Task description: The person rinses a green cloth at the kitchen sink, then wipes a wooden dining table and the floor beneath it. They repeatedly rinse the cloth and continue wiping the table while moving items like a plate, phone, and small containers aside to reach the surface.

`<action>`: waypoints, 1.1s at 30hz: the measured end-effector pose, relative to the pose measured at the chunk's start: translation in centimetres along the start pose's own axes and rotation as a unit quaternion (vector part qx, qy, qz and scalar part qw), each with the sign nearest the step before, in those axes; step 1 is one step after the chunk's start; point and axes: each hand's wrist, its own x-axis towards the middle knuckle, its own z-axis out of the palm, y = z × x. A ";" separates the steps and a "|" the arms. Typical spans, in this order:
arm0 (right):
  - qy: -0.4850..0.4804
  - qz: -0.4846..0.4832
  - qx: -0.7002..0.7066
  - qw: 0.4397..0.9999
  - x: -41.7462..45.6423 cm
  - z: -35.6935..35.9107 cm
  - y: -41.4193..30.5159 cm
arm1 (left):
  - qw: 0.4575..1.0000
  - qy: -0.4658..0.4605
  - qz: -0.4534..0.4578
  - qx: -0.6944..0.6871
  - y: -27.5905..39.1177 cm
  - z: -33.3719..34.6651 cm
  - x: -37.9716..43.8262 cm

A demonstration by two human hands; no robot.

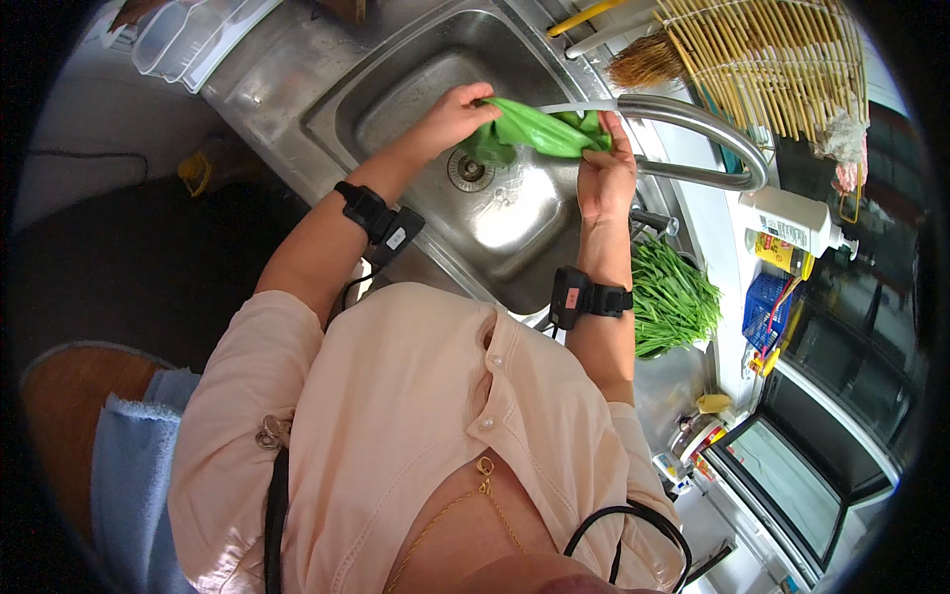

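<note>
A wet-looking green cloth (545, 130) is stretched above a stainless steel sink (519, 215). My left hand (456, 119) pinches one end between thumb and fingers. At the other end, my right hand (608, 174) grips a bunched part of it. From the curved metal faucet (690, 108) a whitish stream of water runs to the cloth, passing close to my right fingers. A darker green fold hangs below the stretched part, near the drain strainer (471, 171). Each of my forearms wears a black strap with a small device.
A bowl of long green leafy stalks (668, 297) stands right of the sink. Beyond it are a white pump bottle (790, 219), a blue plastic basket (764, 308) and a window. A bamboo rack (764, 67) and a straw brush (646, 59) sit at upper right, a white plastic rack (200, 44) at upper left.
</note>
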 end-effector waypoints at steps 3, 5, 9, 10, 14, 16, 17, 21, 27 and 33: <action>0.027 -0.020 -0.210 0.977 0.8 -3.6 2.2 | 0.982 0.099 -0.061 -0.149 5.0 1.4 -0.8; 0.026 -0.029 -0.376 0.926 0.9 -5.3 3.5 | 0.943 0.114 -0.068 -0.306 7.3 2.1 -1.4; 0.028 0.107 -0.332 0.937 -1.1 -4.1 5.6 | 0.971 0.046 -0.047 -0.228 6.9 1.8 -1.3; 0.023 0.172 -0.276 0.945 -1.8 -2.7 6.1 | 0.973 0.029 -0.022 -0.227 6.4 2.2 -1.4; -0.026 0.369 0.104 0.923 -1.9 0.5 8.0 | 0.991 0.045 -0.010 -0.122 6.0 4.4 -2.0; -0.070 0.291 0.135 0.945 -1.3 1.4 8.3 | 0.988 0.045 -0.019 -0.148 6.2 6.1 -3.2; -0.033 0.304 0.159 0.939 -0.6 1.2 8.1 | 0.984 0.034 -0.019 -0.174 6.4 6.9 -4.2; 0.056 0.317 0.183 0.929 0.8 -0.3 9.0 | 0.973 0.015 -0.025 -0.228 6.7 8.0 -5.3; -0.011 0.259 0.137 0.956 1.3 -0.2 10.6 | 0.969 0.118 0.097 0.194 7.6 10.6 -4.7; 0.063 0.282 0.190 0.938 0.6 1.6 11.1 | 0.900 0.201 -0.045 0.383 7.4 9.1 -0.9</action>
